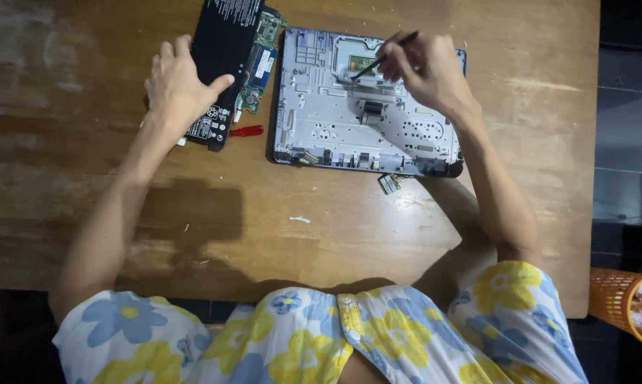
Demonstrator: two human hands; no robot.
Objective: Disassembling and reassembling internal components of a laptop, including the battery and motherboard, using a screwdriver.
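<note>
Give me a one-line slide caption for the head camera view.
Left hand rests on a black battery; right hand points a thin tool into an opened laptop case.

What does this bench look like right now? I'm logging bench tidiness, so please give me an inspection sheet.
Surface: worn wooden table, scuffed, with pale patches.
Job's things: opened laptop shell, silver inside facing up; black battery pack lying beside it on a green circuit board.
Clutter: red-handled tool by the battery; small metal part at the shell's near edge; white scrap and specks on the wood.
Grippers: left hand rests flat on the battery pack; right hand holds a thin dark tool, tip on the shell.
Cables: nothing seen.
Surroundings: dark tiled floor; orange basket at lower right.
</note>
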